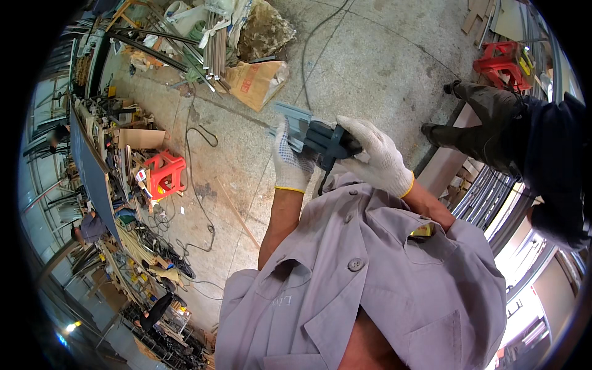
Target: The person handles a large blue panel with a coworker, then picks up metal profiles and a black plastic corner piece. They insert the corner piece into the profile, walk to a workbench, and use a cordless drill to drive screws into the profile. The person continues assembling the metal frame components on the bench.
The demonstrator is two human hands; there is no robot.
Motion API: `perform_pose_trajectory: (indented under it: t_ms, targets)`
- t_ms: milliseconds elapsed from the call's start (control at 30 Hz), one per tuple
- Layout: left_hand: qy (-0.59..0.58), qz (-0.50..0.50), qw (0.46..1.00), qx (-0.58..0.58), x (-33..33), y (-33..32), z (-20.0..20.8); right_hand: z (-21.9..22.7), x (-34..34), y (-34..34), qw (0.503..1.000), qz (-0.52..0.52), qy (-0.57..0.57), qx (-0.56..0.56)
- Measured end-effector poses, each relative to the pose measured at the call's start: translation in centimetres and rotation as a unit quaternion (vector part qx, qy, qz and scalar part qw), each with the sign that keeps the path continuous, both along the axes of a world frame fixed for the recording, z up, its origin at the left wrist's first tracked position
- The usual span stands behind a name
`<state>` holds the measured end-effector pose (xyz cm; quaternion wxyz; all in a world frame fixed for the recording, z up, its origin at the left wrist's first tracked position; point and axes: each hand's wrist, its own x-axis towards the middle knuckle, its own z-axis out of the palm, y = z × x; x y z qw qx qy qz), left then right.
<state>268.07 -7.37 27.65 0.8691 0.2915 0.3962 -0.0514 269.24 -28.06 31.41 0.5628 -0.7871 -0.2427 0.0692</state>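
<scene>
Metal-looking parts held in mid-air between two gloved hands, in front of the wearer's grey jacket [345,237] and above the concrete floor [364,55]. Left hand [293,161]: palm and thumb lie along the left side of a pale grey channelled piece [296,117], with its fingers clamped around it, their tips mostly hidden underneath. Right hand [378,157]: thumb and fingers close on the right end of a dark ribbed block [322,139], which lies against the pale piece's right side. Handling, as judged from appearance: both parts are probably stiff and hard, light enough for the hands, and not fragile; smooth faces could prove slippery under knit gloves, and thin ends could be sharp. Best hold: the broad sides, with the thumb opposed to the fingers, clear of the pale piece's far end.
</scene>
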Motion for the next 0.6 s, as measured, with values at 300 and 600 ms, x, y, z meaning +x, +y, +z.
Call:
perform_pose_trajectory:
  t_ms: [300, 600]
  targets:
    - [0.006, -0.011, 0.997, 0.071, 0.5, -0.3, -0.4, -1.5, -1.1, 0.4, 0.999, -0.049, 0.009, -0.012]
    - [-0.005, -0.070, 0.997, 0.029, 0.8, 0.8, -1.7, -2.6, -1.6, 1.3, 0.999, -0.040, 0.011, -0.019]
